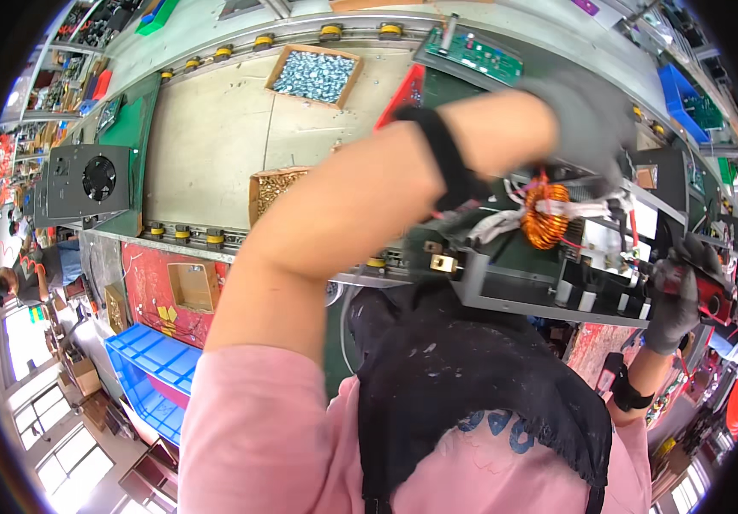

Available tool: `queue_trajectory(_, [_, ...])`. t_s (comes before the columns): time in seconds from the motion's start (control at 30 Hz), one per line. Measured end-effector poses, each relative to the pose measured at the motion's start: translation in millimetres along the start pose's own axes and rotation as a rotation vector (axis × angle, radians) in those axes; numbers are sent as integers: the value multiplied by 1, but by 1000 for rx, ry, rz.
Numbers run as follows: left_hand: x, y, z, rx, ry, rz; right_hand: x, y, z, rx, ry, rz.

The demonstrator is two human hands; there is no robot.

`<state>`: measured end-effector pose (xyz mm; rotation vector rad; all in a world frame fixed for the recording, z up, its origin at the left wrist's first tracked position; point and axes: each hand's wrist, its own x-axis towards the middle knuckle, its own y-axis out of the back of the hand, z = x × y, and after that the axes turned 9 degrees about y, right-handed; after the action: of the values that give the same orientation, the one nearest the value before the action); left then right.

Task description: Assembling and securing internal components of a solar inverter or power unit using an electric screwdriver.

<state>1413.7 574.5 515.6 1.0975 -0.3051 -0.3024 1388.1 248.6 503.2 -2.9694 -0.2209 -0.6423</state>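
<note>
My left hand (587, 124), in a grey glove, reaches across to the far side of an open metal chassis (549, 308). It is smeared by motion, so its fingers cannot be made out. Just below it sits a copper-wound ring coil (546, 218) with white-sleeved leads, among other wired parts in the chassis. At the chassis's right end my right hand (679, 304), gloved in grey too, has its fingers closed round a red-and-black tool-like object (713, 300). The exact kind of that object is unclear.
A box of silvery small parts (315, 75) and a box of brass-coloured screws (273, 190) stand on the roller line. A green circuit board (476, 56) lies at the back. A fan-fitted metal case (88, 182) stands left; a blue crate (155, 373) is below it.
</note>
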Motion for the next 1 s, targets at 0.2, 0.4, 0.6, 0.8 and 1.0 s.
queue_trajectory(0.2, [-154,-46,-171,-139,915,-131,-9,14,11,-166,38,168])
queue_trajectory(0.4, [-150,-173,-208,-37,793,-206,-9,5,9,-236,-111,387])
queue_trajectory(0.6, [-104,-212,-217,-24,994,-157,-7,-4,8,-452,39,354])
queue_trajectory(0.8, [-108,-196,-229,-246,873,-278,-8,-17,9,-396,98,352])
queue_trajectory(1.0, [-149,-158,-198,-1909,751,247,-7,-11,7,-330,133,245])
